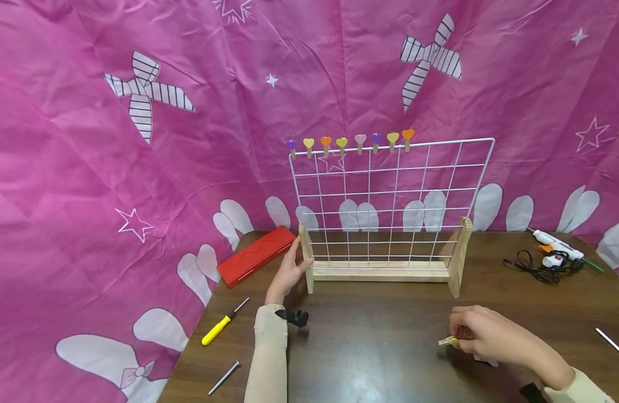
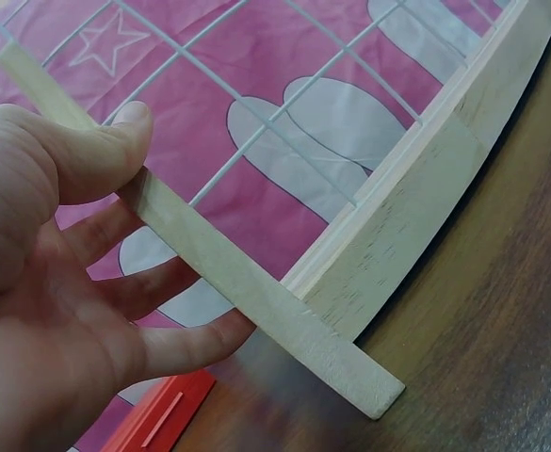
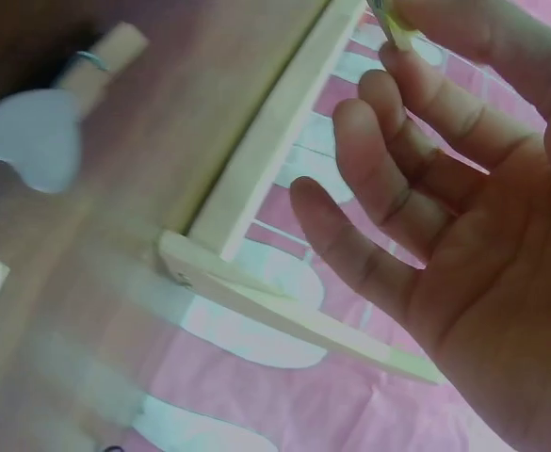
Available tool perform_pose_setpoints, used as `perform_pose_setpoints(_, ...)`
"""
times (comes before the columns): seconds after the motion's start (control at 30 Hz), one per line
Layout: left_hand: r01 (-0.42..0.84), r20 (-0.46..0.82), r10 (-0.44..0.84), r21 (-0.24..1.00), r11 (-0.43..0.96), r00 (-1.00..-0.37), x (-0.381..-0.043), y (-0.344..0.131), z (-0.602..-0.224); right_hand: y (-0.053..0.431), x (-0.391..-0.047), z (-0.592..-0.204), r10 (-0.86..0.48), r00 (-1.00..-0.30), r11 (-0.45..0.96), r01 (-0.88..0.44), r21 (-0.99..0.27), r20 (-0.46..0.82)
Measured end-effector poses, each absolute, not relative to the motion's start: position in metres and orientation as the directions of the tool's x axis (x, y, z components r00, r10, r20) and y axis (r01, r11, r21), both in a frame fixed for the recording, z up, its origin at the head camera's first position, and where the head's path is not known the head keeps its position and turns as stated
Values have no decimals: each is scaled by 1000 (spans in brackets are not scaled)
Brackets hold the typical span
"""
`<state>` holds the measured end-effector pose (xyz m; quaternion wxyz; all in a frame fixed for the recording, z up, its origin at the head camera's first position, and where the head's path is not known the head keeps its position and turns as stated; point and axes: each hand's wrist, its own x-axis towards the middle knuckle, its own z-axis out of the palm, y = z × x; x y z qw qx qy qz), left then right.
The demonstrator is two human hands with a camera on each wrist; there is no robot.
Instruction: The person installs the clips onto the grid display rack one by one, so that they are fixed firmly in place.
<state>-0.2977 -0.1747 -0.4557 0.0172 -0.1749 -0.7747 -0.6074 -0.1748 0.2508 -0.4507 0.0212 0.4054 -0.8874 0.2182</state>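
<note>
A white wire grid rack (image 1: pixel 369 195) stands on the table in a wooden base (image 1: pixel 380 274). Several heart-topped clothespins (image 1: pixel 360 140) are clipped along the left part of its top wire. My left hand (image 1: pixel 285 275) grips the rack's left wooden upright (image 2: pixel 256 311), thumb on one side and fingers on the other. Over the table in front of the rack, my right hand (image 1: pixel 498 336) pinches a small wooden clothespin (image 1: pixel 445 340) with a yellow top. Beneath that hand lies another clothespin with a pale heart (image 3: pixel 32 139), mostly hidden in the head view.
A red case (image 1: pixel 256 256) lies left of the rack. Nearer are a yellow-handled screwdriver (image 1: pixel 217 330) and a metal bolt (image 1: pixel 224 378). At the back right sits a white glue gun (image 1: pixel 556 244) with a coiled black cable (image 1: pixel 533 268). A thin metal rod (image 1: pixel 613 343) lies at the right edge.
</note>
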Motion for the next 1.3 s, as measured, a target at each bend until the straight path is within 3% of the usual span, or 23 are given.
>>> perform_pose_setpoints(0.1, 302, 249, 252, 932, 199, -935, -297, -174, -456, 250, -175, -440, -708, -630, 532, -773, -346, 318)
perform_pose_setpoints(0.27, 323, 274, 251, 928, 184, -929, -296, -174, -455, 245, -178, -412, -698, -582, 552, -809, -203, 417)
perform_pose_setpoints(0.4, 308, 258, 247, 932, 190, -934, -296, -175, -454, 243, -184, -379, -691, -575, 598, -795, -101, 437)
perform_pose_setpoints(0.7, 289, 242, 248, 942, 170, -938, -297, -175, -454, 243, -211, -287, -725, -481, 566, -824, 29, 493)
perform_pose_setpoints(0.9, 303, 259, 243, 938, 168, -935, -297, -175, -455, 233, -221, -234, -734, -511, 613, -782, 110, 448)
perform_pose_setpoints(1.3, 296, 246, 264, 940, 170, -933, -296, -176, -455, 217, -247, -164, -736, -544, 652, -730, 204, 404)
